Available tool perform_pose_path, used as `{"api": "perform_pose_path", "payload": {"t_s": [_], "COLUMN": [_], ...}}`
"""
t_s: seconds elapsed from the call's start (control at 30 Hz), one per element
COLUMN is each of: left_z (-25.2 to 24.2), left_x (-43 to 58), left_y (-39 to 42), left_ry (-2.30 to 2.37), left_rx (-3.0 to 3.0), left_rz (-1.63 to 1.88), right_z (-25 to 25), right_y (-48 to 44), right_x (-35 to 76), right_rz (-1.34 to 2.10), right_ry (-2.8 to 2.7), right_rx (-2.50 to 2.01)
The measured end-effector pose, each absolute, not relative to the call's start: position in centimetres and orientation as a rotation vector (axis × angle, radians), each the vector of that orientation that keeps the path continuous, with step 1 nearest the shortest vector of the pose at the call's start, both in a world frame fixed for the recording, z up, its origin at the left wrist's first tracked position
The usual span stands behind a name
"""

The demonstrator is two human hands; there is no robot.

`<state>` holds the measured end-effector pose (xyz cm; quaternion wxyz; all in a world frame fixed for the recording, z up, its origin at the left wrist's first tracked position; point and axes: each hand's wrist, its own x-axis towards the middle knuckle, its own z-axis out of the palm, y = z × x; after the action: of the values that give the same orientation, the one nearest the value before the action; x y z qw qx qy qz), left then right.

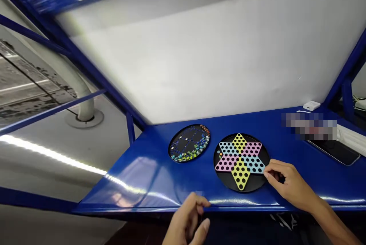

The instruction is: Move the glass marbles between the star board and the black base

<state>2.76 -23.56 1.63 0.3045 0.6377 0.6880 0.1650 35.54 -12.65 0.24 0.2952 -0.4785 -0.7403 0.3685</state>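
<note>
A round black Chinese checkers board [241, 172] lies on the blue tabletop, its six-pointed star in yellow, pink and light blue dotted with dark holes. My right hand [286, 182] is at the board's right rim, by the tip of a light-blue point. Its thumb and index finger are pinched together there; whatever is between them is hidden. Left of the board sits a round black tray [190, 144] with many glass marbles [194, 153] gathered along its right and lower edge. My left hand [190, 218] hovers before the table's front edge, fingers loosely curled and apart, holding nothing.
A dark smartphone [334, 151] lies at the right, partly beside a blurred patch. Behind it a small white case [311, 105] stands near the white back panel [214, 54]. Blue metal frame bars [85, 73] rise at the left. The table's front edge [143, 209] is near my hands.
</note>
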Motion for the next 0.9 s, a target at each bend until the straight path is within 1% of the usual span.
{"api": "perform_pose_path", "payload": {"t_s": [0.07,0.13,0.23,0.33,0.47,0.57,0.67,0.7,0.77,0.9], "left_z": [4.7,6.2,5.5,3.3,1.9,2.0,2.8,3.1,4.0,5.5], "left_x": [2.3,1.5,-0.3,-1.6,-2.3,-2.8,-2.9,-2.6,-1.2,3.1], "left_y": [-19.7,-15.2,-8.7,-4.2,-2.6,-2.9,-3.6,-4.0,-4.9,-6.8], "left_ry": [1.831,1.771,1.737,1.701,1.628,1.586,1.629,1.642,1.618,1.497], "left_rx": [1.717,1.69,1.437,1.163,1.113,1.105,1.235,1.329,1.601,2.161], "left_rz": [0.683,0.883,1.111,1.189,1.15,1.166,1.203,1.17,0.975,0.354], "right_z": [0.0,-0.2,-0.5,-0.3,-0.3,-0.5,-0.7,-0.8,-0.8,-0.7], "right_y": [-12.7,-12.6,-12.6,-12.5,-12.5,-12.5,-12.5,-12.5,-12.4,-12.3], "right_x": [35.5,35.3,35.1,34.9,34.8,34.8,34.7,34.7,34.7,34.7], "right_rz": [0.977,0.968,0.955,0.95,0.941,0.945,0.956,0.96,0.964,0.952], "right_ry": [-1.969,-1.97,-1.959,-1.948,-1.947,-1.941,-1.935,-1.934,-1.931,-1.923], "right_rx": [-1.277,-1.279,-1.28,-1.29,-1.288,-1.281,-1.281,-1.28,-1.281,-1.286]}}
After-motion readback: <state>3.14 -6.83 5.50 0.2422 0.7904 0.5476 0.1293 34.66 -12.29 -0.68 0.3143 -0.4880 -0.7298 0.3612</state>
